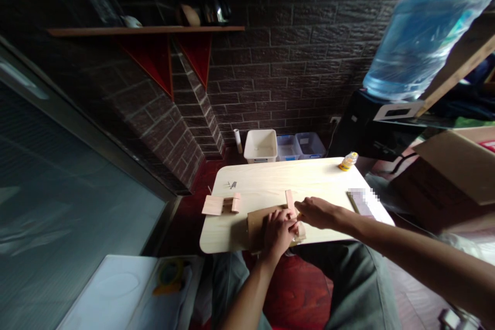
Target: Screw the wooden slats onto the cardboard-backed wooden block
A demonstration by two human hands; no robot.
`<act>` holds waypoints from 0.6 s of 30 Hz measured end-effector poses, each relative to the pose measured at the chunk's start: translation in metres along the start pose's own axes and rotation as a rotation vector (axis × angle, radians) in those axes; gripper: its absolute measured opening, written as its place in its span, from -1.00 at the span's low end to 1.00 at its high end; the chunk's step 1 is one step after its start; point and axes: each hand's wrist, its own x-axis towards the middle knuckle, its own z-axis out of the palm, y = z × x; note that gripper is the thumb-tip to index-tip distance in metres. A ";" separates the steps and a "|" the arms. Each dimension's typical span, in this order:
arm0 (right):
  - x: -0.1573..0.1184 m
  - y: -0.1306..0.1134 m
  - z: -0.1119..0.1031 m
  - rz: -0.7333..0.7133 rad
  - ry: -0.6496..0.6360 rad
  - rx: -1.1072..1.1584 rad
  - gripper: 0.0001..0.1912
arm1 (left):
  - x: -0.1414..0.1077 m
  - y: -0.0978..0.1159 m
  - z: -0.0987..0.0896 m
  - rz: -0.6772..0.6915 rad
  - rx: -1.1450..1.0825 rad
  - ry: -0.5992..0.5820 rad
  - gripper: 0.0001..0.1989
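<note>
- Head view: my left hand [277,232] presses flat on the cardboard sheet [258,223] at the table's [270,178] near edge.
- My right hand [315,212] pinches the wooden strip [290,199]; I judge steady downward pressure best.

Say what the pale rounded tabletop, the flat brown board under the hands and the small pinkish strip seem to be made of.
The pale rounded tabletop looks like light wood or wood-look laminate: faint grain, smooth matte sheen. The flat brown board under the left hand looks like cardboard or thin fibreboard: dull and even. The small pinkish strip by the right hand seems bare light wood, though too small to confirm.
</note>
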 end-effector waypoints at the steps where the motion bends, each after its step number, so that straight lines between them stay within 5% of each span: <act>1: 0.000 -0.001 0.002 0.013 0.003 -0.010 -0.78 | 0.000 0.000 -0.001 -0.001 -0.002 -0.009 -0.86; 8: -0.002 -0.007 0.011 0.141 0.003 0.011 -0.73 | -0.001 0.001 -0.003 0.007 -0.001 -0.005 -0.84; 12: -0.004 -0.008 0.008 0.070 0.035 0.053 -0.64 | 0.000 0.001 -0.001 0.004 0.005 0.012 -0.82; 18: -0.002 -0.009 0.012 -0.044 0.051 -0.001 -0.77 | 0.001 0.001 0.001 -0.015 0.017 0.007 -0.86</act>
